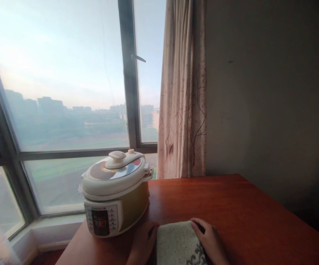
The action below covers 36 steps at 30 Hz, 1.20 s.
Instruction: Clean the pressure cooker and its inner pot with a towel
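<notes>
A folded pale grey-green towel [176,239] with a dark leafy pattern near its lower right lies at the bottom middle, partly cut off by the frame. My left hand [146,235] is at its left edge, with the fingertips closed at the upper left corner. On the other side, my right hand [207,235] grips the upper right corner, fingers over the edge. Just left of my left hand stands a cream and gold electric pressure cooker [116,195], lid on, its control panel facing forward.
The reddish-brown wooden table [247,217] stretches to the right and back. Behind it hang a pinkish curtain [181,110] and a grey wall [258,92]. A large window [130,81] with a dark frame is behind the cooker.
</notes>
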Each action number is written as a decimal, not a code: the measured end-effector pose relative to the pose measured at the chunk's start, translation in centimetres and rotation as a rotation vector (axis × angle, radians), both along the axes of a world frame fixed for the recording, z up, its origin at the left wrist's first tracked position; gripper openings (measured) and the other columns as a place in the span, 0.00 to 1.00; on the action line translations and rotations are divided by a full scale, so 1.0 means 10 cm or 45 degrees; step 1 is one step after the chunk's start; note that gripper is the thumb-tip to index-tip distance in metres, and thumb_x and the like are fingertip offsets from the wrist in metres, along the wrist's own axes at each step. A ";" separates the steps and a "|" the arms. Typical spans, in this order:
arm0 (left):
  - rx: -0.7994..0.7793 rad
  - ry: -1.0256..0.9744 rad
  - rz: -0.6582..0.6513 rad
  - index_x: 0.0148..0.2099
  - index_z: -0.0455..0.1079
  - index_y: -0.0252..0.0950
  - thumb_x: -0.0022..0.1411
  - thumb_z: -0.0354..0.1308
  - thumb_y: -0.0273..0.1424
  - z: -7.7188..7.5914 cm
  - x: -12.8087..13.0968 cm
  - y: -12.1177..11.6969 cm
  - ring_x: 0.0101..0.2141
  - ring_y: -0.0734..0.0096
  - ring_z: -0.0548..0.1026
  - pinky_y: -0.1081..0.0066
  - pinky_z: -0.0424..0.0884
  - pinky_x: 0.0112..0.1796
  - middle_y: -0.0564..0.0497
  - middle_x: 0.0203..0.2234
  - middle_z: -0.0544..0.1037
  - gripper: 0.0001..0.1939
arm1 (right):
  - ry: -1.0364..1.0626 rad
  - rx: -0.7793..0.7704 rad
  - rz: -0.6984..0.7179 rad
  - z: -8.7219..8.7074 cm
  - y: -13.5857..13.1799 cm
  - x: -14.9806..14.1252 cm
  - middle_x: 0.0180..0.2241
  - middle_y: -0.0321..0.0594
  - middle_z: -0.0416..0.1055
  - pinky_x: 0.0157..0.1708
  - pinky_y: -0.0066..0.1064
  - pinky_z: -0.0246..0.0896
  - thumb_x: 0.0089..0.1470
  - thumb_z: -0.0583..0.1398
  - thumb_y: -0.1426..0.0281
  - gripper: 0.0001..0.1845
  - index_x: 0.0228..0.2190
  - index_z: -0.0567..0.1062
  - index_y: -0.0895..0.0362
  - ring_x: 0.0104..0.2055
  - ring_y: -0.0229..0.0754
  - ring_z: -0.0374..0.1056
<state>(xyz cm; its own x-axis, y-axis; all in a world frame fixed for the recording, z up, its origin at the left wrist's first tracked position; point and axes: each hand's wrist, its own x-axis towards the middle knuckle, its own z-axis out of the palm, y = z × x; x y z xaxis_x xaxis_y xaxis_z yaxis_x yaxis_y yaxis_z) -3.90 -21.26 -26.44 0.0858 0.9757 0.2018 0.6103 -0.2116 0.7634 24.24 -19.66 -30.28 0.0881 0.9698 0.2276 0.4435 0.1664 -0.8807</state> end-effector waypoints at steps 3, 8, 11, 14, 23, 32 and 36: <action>-0.007 -0.006 0.013 0.43 0.78 0.37 0.65 0.47 0.38 0.00 0.00 0.00 0.45 0.58 0.78 0.64 0.69 0.48 0.44 0.42 0.83 0.19 | -0.006 -0.013 0.000 0.00 0.00 0.00 0.44 0.45 0.81 0.51 0.38 0.67 0.57 0.57 0.51 0.25 0.40 0.83 0.55 0.49 0.53 0.76; 0.001 0.004 0.013 0.42 0.78 0.37 0.65 0.47 0.37 0.00 0.00 0.00 0.44 0.58 0.78 0.64 0.70 0.48 0.44 0.41 0.83 0.18 | -0.001 -0.029 -0.003 -0.02 0.01 0.00 0.44 0.45 0.81 0.52 0.37 0.67 0.56 0.57 0.51 0.25 0.40 0.83 0.56 0.49 0.53 0.76; 0.007 -0.001 0.019 0.42 0.78 0.38 0.64 0.48 0.37 0.01 0.01 -0.01 0.44 0.58 0.78 0.63 0.70 0.48 0.45 0.41 0.83 0.18 | -0.006 -0.033 -0.017 -0.02 0.01 0.00 0.44 0.45 0.81 0.52 0.38 0.67 0.56 0.57 0.51 0.25 0.40 0.83 0.55 0.49 0.53 0.75; 0.007 -0.010 0.024 0.41 0.79 0.39 0.64 0.48 0.37 0.02 0.01 -0.02 0.44 0.57 0.79 0.62 0.71 0.49 0.46 0.41 0.83 0.17 | -0.016 -0.039 -0.015 -0.01 0.01 0.00 0.44 0.45 0.81 0.52 0.38 0.67 0.56 0.57 0.51 0.25 0.40 0.83 0.55 0.49 0.53 0.75; 0.020 -0.016 0.022 0.41 0.78 0.39 0.64 0.49 0.38 -0.01 0.00 0.00 0.44 0.56 0.79 0.61 0.71 0.48 0.46 0.41 0.83 0.17 | 0.002 -0.017 -0.008 -0.05 0.01 0.01 0.44 0.46 0.81 0.53 0.39 0.66 0.56 0.57 0.50 0.25 0.40 0.83 0.55 0.49 0.54 0.75; 0.030 0.005 0.030 0.42 0.78 0.38 0.64 0.48 0.37 -0.02 0.00 0.00 0.44 0.56 0.79 0.61 0.70 0.48 0.44 0.41 0.83 0.18 | -0.005 -0.029 0.000 -0.02 0.00 0.00 0.45 0.45 0.81 0.52 0.38 0.66 0.56 0.57 0.50 0.25 0.40 0.84 0.54 0.49 0.53 0.75; 0.001 0.016 0.007 0.42 0.78 0.37 0.64 0.47 0.36 0.01 0.02 -0.01 0.43 0.57 0.79 0.61 0.70 0.47 0.44 0.40 0.83 0.18 | -0.018 -0.032 -0.010 -0.03 0.01 0.01 0.45 0.45 0.81 0.52 0.37 0.66 0.56 0.57 0.50 0.25 0.40 0.83 0.55 0.50 0.53 0.75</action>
